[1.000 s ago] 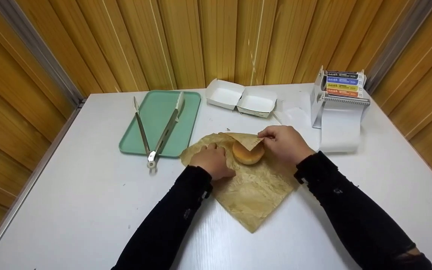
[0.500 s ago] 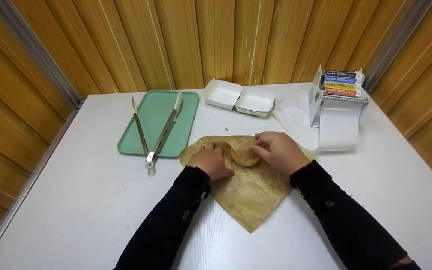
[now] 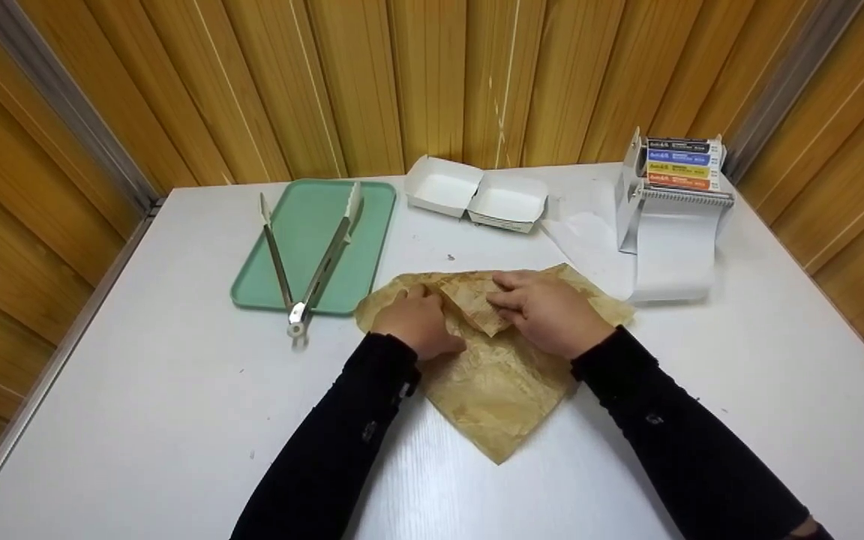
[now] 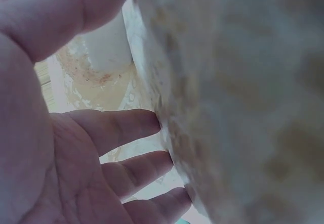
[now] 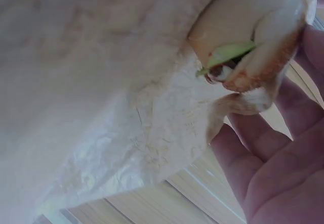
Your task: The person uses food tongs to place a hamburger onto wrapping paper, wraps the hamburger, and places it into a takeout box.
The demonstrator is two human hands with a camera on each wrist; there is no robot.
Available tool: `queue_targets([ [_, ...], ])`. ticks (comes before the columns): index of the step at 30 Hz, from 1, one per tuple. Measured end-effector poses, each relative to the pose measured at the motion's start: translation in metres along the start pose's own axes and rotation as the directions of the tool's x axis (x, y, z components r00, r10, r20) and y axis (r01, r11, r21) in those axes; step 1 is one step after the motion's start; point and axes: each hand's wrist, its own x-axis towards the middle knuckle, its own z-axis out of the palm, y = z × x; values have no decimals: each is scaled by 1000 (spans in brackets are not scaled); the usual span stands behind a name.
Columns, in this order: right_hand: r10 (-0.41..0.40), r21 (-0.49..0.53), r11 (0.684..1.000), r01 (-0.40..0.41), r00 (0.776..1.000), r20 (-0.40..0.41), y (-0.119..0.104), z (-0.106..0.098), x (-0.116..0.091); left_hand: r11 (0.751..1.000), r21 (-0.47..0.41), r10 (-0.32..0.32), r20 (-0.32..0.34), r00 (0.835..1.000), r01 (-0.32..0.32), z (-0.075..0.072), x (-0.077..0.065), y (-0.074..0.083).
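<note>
Brown wrapping paper [image 3: 503, 397] lies spread on the table, one corner pointing toward me. Its far flap [image 3: 469, 300] is folded forward over a hamburger, which is hidden in the head view. In the right wrist view the hamburger [image 5: 253, 27] shows from the side, with its bun, green lettuce and a dark filling. My left hand [image 3: 418, 324] rests on the paper left of the burger, and in the left wrist view its fingertips [image 4: 147, 123] touch the paper. My right hand [image 3: 552, 311] lies on the right of the folded flap, with its fingers pressing it.
Tongs [image 3: 319, 277] lie spread across a green tray [image 3: 301, 217] at back left. An unfolded white burger box [image 3: 477, 196] stands at the back. On the right is a label or paper holder [image 3: 676, 187] with a white sheet [image 3: 676, 255] hanging out.
My right hand has brought the paper's far corner down toward me over the bun, then let its pinch go and laid its fingers on the flap. The left hand has stayed put.
</note>
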Motion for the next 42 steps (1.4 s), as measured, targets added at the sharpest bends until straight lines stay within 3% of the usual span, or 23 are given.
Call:
queue_targets([
  [10, 56, -5, 998, -56, 998, 32, -5, 1, -4, 1000, -15, -8, 15, 1000, 8, -1, -1, -2],
  [13, 59, -1, 998, -59, 998, 26, -5, 3, -3, 1000, 20, -9, 6, 1000, 8, -2, -4, -1],
  [16, 60, 3, 998, -60, 998, 19, -5, 3, -4, 996, 89, 2, -41, 999, 2, -7, -12, 3],
  [18, 58, 5, 998, -58, 998, 13, -5, 3, -4, 995, 99, 17, -125, 992, -5, -12, -19, 8],
  [20, 52, 3, 999, -52, 999, 0, -4, 3, -4, 995, 83, 76, -226, 971, -59, -15, -26, 15],
  [23, 23, -17, 1000, -23, 999, -25, -4, 4, -4, 970, 61, 240, -349, 906, -234, -14, -33, 25],
  [26, -2, -43, 999, 1, 999, -40, -3, 5, -4, 918, 101, 395, -332, 857, -384, -6, -33, 31],
  [28, -5, -49, 999, 3, 999, -35, -2, 5, -4, 904, 109, 426, -290, 857, -413, -1, -33, 33],
  [35, 48, 0, 999, -48, 999, 12, 4, -4, -5, 919, 169, 385, -204, 900, -355, 6, -33, 36],
  [42, 107, 5, 994, -106, 994, -22, 11, -4, -4, 920, 198, 373, -186, 909, -338, 10, -33, 40],
])
